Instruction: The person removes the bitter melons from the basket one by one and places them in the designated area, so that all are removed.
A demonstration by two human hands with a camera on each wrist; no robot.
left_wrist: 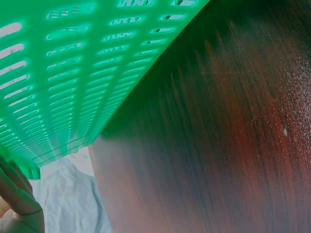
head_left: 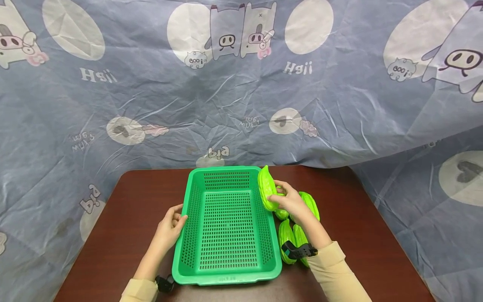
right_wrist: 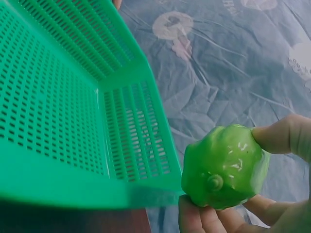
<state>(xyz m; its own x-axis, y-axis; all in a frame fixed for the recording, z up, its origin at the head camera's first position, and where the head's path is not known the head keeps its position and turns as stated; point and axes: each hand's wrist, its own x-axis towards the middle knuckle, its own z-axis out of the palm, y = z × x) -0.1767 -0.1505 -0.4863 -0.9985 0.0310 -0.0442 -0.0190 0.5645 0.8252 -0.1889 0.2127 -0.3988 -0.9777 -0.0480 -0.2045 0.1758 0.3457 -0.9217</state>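
A green plastic basket [head_left: 226,278] with slotted walls and floor sits on the table. My left hand [head_left: 170,228] grips its left rim; in the left wrist view only some fingers [left_wrist: 22,206] show beside the slotted wall [left_wrist: 63,92]. Over the right rim, my right hand [head_left: 289,200] pinches a bright green bitter melon [head_left: 266,188], held nearly upright. Seen end-on in the right wrist view, this bitter melon [right_wrist: 226,165] lies between thumb and fingers. More bitter melons [head_left: 285,243] rest to the basket's right, partly hidden by my right hand and forearm.
The dark red-brown table [head_left: 358,235] extends on both sides of the basket. Behind it hangs a grey-blue patterned cloth [head_left: 226,96]. Black straps [head_left: 299,251] circle both wrists.
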